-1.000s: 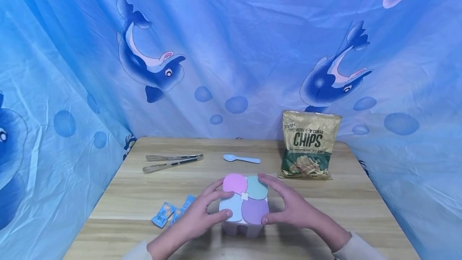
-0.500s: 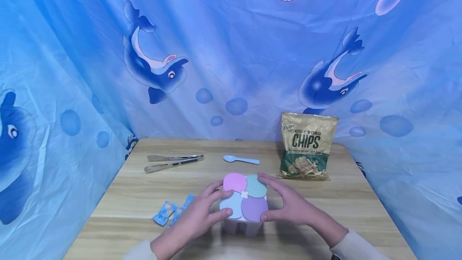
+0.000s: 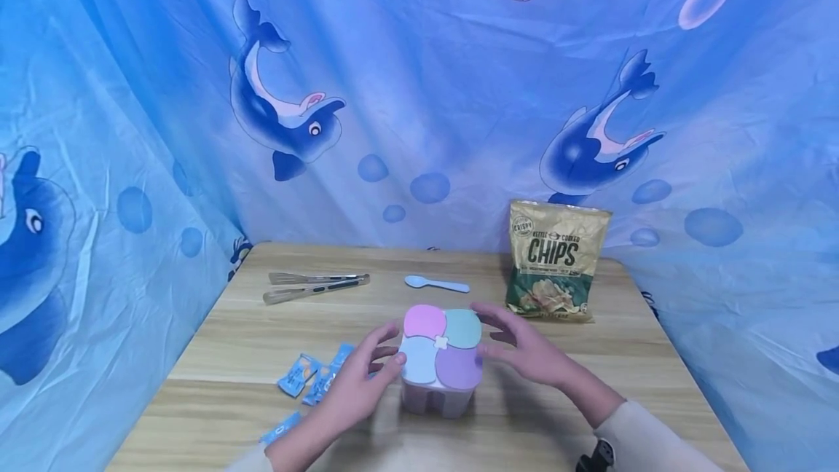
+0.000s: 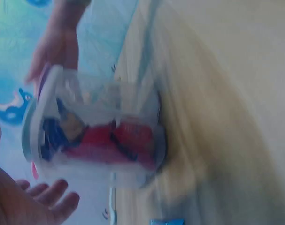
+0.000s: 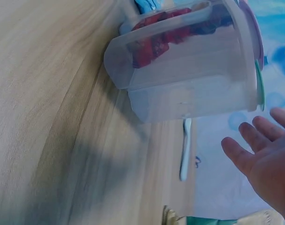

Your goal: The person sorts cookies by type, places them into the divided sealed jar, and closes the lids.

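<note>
Both the left hand (image 3: 363,377) and right hand (image 3: 527,352) are loosely spread, grasping nothing, beside the clear plastic box with 4 pastel lid petals (image 3: 442,361). Red and blue packets (image 4: 109,145) inside it are too blurred to count. The box stands on a pale wood-grain table (image 3: 223,370). Left of it, at least 3 blue wrapped packets (image 3: 298,375) are partly arm-hidden; behind it, 1 pair of metal tongs (image 3: 337,285), 1 pale-blue spoon (image 3: 438,284), 1 gold-and-green chip bag (image 3: 553,261) and a blue dolphin-printed curtain (image 3: 419,93), cut off.

The box (image 5: 194,93) is smooth, translucent plastic, its lid (image 3: 459,368) matt. The tongs (image 3: 331,286) look like shiny metal, the spoon (image 3: 438,283) smooth plastic, the bag (image 3: 553,261) glossy, crinkled foil, the table (image 3: 216,384) smooth wood.
</note>
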A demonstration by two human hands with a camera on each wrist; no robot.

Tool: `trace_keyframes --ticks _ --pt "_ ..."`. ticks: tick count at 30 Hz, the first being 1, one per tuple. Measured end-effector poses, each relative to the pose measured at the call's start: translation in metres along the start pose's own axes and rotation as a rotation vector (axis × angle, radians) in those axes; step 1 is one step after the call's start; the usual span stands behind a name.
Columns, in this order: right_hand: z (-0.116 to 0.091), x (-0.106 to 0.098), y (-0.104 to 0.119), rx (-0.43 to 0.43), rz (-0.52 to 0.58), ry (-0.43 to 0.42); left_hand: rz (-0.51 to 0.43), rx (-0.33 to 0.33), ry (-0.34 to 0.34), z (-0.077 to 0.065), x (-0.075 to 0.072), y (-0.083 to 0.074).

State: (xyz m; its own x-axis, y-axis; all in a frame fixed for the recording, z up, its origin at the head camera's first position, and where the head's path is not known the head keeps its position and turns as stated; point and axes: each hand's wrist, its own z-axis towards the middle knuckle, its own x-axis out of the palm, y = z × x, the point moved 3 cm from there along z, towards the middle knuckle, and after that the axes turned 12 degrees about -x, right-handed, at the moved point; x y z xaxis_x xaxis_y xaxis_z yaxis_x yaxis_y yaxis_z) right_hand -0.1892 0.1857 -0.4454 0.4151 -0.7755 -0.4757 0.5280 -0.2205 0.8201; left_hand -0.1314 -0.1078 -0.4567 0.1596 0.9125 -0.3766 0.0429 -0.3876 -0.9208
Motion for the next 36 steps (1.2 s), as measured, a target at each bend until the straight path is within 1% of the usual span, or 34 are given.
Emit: trace_keyframes --ticks 1,3,5,7,10,11,14,18,22,25,28,31,34,36 --pt "0.001 -0.001 -0.003 0.027 0.032 -0.032 -0.008 -0.006 -0.017 -0.005 0.001 0.000" --pt "0.003 -0.004 -0.011 0.085 0.101 -0.084 -0.014 -0.027 -0.024 -0.016 0.003 0.001" --pt "0.003 -0.004 -0.021 0.147 0.166 -0.121 -0.006 -0.039 -0.010 -0.028 0.006 0.003" --pt "0.003 -0.002 -0.030 0.205 0.247 -0.145 0.006 -0.029 0.008 -0.039 0.011 0.008" --pt "0.004 0.003 -0.043 0.264 0.327 -0.173 0.009 -0.028 0.066 -0.049 0.019 0.013" --pt "0.004 0.005 -0.046 0.276 0.345 -0.179 0.011 -0.020 0.078 -0.052 0.022 0.014" --pt "0.005 0.009 -0.051 0.277 0.375 -0.188 0.022 -0.035 0.138 -0.057 0.029 0.015" --pt "0.004 0.012 -0.049 0.259 0.378 -0.172 0.018 -0.034 0.169 -0.059 0.036 0.014" --pt "0.003 0.013 -0.046 0.259 0.365 -0.153 0.010 -0.025 0.188 -0.054 0.036 0.016" --pt "-0.001 0.009 -0.046 0.261 0.365 -0.158 -0.022 -0.011 0.220 -0.043 0.034 0.015" --pt "-0.008 0.005 -0.044 0.258 0.346 -0.157 -0.068 0.004 0.236 -0.030 0.030 0.012" --pt "-0.015 0.002 -0.040 0.238 0.319 -0.134 -0.103 -0.002 0.206 -0.016 0.025 0.007" --pt "-0.022 -0.001 -0.035 0.218 0.304 -0.103 -0.124 -0.035 0.171 -0.002 0.020 0.003" --pt "-0.027 -0.001 -0.030 0.200 0.303 -0.081 -0.139 -0.061 0.170 0.010 0.017 0.001"
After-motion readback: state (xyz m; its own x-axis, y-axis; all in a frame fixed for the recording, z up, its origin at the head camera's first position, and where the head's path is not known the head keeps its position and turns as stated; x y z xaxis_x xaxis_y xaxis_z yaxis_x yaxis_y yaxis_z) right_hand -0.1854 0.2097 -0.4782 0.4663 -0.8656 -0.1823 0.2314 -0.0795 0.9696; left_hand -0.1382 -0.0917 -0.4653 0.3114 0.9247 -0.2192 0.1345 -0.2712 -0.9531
